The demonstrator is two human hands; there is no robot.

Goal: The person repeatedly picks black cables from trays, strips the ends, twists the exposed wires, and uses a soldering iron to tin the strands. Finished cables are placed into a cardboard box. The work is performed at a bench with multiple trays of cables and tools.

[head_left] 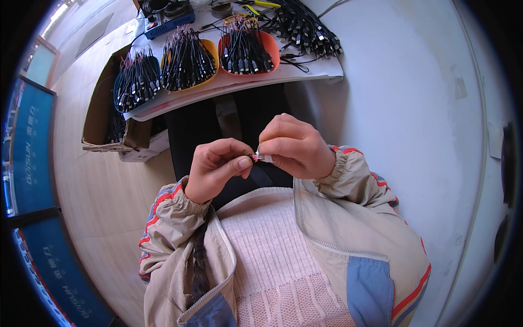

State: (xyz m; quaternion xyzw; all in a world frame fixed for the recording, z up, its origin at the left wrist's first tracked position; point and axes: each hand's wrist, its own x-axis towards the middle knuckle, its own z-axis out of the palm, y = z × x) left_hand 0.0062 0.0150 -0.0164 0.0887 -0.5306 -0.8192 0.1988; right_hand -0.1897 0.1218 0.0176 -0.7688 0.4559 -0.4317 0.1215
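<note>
Head view: near, above the lap (262, 176), the left hand (219, 168) pinches reddish wires (255, 158) and the right hand (297, 147) a small white piece (267, 158) just beside them; far, 3 bowls (274, 50) hold black cables (187, 61).

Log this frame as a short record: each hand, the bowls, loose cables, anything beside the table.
Left hand: pinching thin red wires
Right hand: pinching a small whitish piece by the wires; too small to identify
Bowls, left to right: blue bowl, yellow bowl, orange-red bowl
Bowl contents: black USB cables
Loose: cable pile, right on white table
Beside table: cardboard box, left
</note>
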